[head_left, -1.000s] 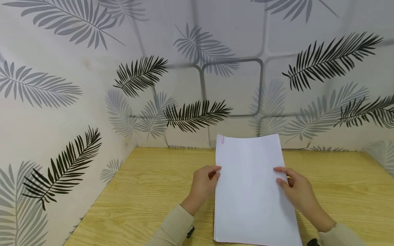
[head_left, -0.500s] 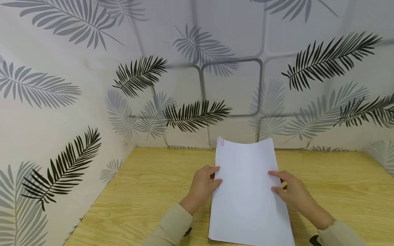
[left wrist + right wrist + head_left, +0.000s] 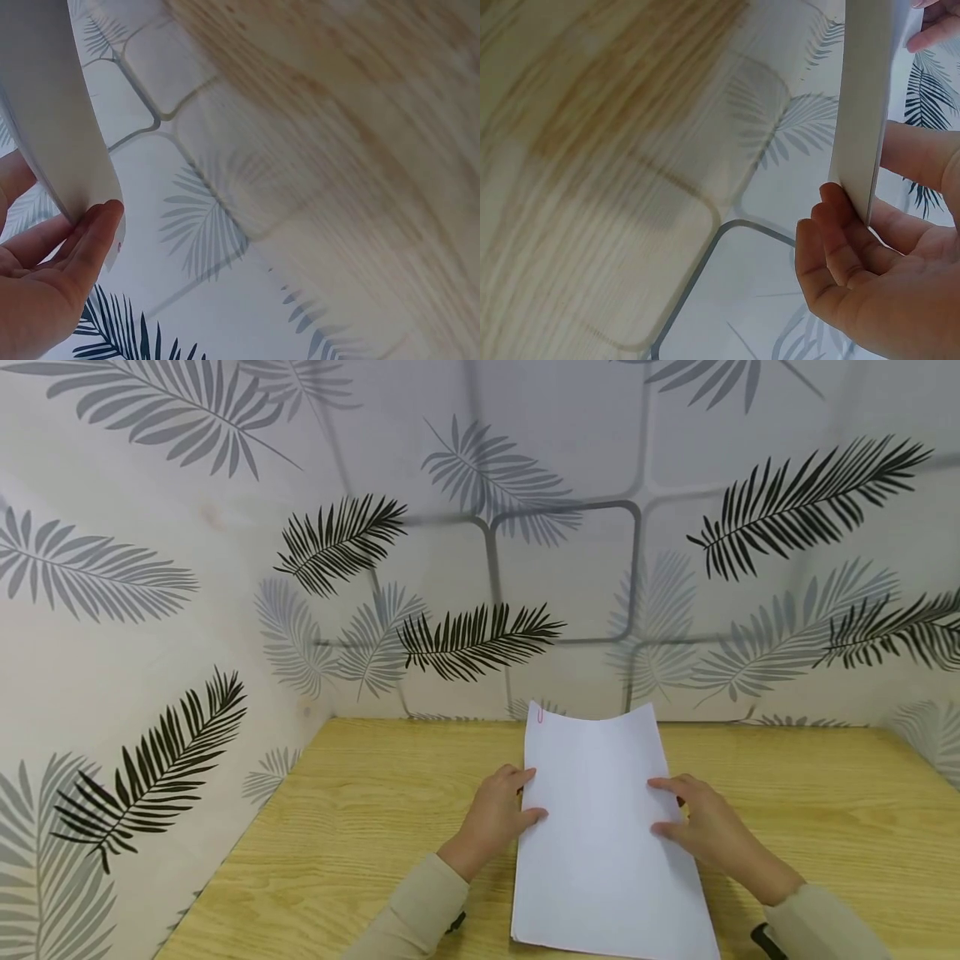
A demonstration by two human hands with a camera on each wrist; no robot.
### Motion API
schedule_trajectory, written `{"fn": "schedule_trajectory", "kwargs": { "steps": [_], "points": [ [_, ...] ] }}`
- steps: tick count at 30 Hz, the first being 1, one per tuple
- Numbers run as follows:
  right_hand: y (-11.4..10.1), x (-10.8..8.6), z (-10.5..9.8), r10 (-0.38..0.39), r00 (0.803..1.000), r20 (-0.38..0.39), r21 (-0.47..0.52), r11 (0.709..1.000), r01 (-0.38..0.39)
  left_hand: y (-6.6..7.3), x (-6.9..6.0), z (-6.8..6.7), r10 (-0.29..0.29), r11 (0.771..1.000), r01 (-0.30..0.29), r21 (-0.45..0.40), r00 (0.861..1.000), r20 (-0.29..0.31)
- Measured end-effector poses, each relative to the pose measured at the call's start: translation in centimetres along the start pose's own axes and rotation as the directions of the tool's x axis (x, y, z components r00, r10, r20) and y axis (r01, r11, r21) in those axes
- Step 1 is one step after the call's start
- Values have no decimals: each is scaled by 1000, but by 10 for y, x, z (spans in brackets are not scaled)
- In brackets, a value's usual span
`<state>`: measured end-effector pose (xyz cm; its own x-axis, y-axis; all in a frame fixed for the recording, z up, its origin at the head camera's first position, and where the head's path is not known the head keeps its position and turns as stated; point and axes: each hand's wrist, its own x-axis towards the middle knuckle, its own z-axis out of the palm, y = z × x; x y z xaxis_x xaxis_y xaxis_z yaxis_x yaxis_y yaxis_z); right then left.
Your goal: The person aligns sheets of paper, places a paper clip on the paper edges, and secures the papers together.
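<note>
A stack of white paper (image 3: pixel 600 835) stands tilted over the table, its top edge bowed so that the middle dips. A pink paper clip (image 3: pixel 540 715) sits at its top left corner. My left hand (image 3: pixel 491 818) grips the left edge, thumb on the front; in the left wrist view its fingers (image 3: pixel 94 240) curl behind the sheets. On the opposite edge my right hand (image 3: pixel 712 827) holds the stack the same way, and the right wrist view shows its fingers (image 3: pixel 840 240) bent behind the paper (image 3: pixel 861 112). The stack's bottom edge is near the front of the head view.
A light wood-grain table (image 3: pixel 360 810) spreads to both sides of the paper. Behind it and at the left rise walls (image 3: pixel 450 568) covered with a feather and leaf pattern. Dark straps show at both wrists below the beige sleeves (image 3: pixel 420 902).
The stack's top edge has dropped and its right side has shifted left, bowing the sheets more. My right hand has moved left and slightly down; the left thumb has slid lower on the paper.
</note>
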<state>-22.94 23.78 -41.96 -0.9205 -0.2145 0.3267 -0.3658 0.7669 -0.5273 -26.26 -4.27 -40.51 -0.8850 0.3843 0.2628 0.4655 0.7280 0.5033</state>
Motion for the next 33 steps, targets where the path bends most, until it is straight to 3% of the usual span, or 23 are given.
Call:
{"fn": "schedule_trajectory", "kwargs": {
  "steps": [12,22,33],
  "points": [
    [3,4,6,-20,1000,9,-57,998,20,-8,4,5,22,1000,-23,10,998,57],
    [4,5,11,-17,999,48,-60,998,20,-12,5,11,50,996,-56,76,996,71],
    [5,5,14,-3,996,85,-67,998,9,-15,3,13,3,998,-14,66,986,170]
  ]
}}
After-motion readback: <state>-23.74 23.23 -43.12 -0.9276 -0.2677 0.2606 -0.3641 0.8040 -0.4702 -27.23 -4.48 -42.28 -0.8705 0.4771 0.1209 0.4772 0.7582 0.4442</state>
